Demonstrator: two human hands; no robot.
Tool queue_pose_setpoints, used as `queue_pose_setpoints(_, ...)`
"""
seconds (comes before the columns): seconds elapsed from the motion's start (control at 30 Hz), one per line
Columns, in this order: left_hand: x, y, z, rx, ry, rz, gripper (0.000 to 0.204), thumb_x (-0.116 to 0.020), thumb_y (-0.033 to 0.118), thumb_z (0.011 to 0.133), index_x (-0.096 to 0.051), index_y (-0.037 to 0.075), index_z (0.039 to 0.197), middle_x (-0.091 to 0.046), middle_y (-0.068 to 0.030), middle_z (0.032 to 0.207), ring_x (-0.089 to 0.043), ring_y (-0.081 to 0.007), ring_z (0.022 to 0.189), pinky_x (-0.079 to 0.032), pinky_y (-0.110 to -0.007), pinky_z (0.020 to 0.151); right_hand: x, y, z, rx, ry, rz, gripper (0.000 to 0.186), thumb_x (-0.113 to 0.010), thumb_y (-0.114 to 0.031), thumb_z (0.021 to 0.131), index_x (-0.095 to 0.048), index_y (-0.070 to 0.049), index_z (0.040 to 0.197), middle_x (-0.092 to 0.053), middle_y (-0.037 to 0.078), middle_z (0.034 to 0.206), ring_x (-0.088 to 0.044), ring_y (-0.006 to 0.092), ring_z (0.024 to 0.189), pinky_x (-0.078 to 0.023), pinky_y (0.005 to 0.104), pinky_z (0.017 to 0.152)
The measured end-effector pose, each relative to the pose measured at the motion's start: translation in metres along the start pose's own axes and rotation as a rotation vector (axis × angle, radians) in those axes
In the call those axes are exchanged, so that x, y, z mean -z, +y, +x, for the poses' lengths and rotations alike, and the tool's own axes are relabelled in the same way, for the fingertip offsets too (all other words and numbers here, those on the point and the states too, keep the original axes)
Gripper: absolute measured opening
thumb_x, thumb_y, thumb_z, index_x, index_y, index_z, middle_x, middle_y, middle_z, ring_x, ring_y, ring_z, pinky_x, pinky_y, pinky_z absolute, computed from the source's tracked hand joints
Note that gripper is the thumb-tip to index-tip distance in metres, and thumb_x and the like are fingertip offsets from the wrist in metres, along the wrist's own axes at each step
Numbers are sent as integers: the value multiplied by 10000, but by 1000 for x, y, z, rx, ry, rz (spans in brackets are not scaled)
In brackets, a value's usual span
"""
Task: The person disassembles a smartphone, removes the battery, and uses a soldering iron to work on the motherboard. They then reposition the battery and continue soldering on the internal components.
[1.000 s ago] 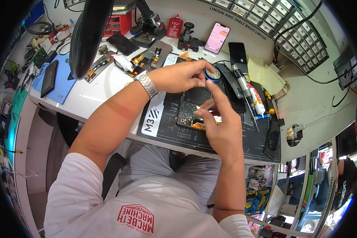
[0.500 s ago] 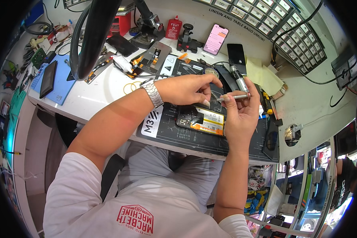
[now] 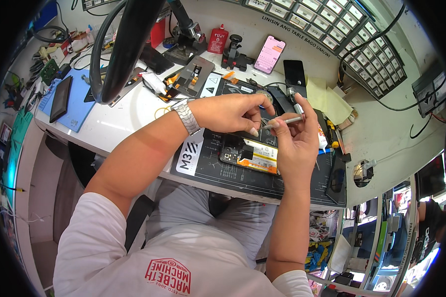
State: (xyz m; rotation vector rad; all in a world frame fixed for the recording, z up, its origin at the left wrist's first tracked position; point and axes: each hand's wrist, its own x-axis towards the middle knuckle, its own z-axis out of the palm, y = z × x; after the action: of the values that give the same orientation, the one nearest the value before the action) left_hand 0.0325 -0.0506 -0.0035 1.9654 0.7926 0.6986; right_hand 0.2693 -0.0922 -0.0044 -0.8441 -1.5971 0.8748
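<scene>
My left hand (image 3: 238,113), with a metal watch on the wrist, is raised over the black work mat (image 3: 208,173), fingers curled, thumb close to the tip of a slim tool; whatever its fingertips hold is too small to make out. My right hand (image 3: 295,143) is closed on that slim silver screwdriver-like tool (image 3: 288,120), its tip pointing left. Below them an opened phone (image 3: 255,153) lies on the mat, battery and orange flex showing, its right end behind my right hand. A round blue tin (image 3: 262,91) is partly hidden beyond my fingers.
Behind stand an upright phone (image 3: 268,54), a red bottle (image 3: 218,38) and a clamp fixture (image 3: 233,54). A dark microscope arm (image 3: 124,44) hangs at upper left. A blue mat (image 3: 77,106) lies left; white tubes, tools, yellow paper (image 3: 327,91) and parts drawers (image 3: 342,34) sit right.
My right hand has lifted from the phone, moving up and right with the tool now level, uncovering the battery. My left hand has come down away from the tin, its fingers still curled.
</scene>
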Motion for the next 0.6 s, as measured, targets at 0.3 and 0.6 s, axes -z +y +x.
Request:
queue_pose_setpoints(0.3,41,-1,-16,221,-325,-30,423,-768,102,1037,-651,-24,1424,-882,-111,1150,-800,-148,1031,-600,-321,1010,-30,-3,-10,-6,-196,-231,636,-783,10,1047,-616,-133,1644,-812,116,1077,-821,220,972,-643,381,926)
queue_pose_setpoints(0.6,44,-16,-18,276,-415,-73,402,-714,78,987,-686,-28,1375,-888,-130,1158,-825,-163,1044,-616,-314,961,-39,-12,-14,-73,-268,-271,662,-774,91,1054,-598,-80,1669,-788,69,1124,-751,120,995,-618,316,956)
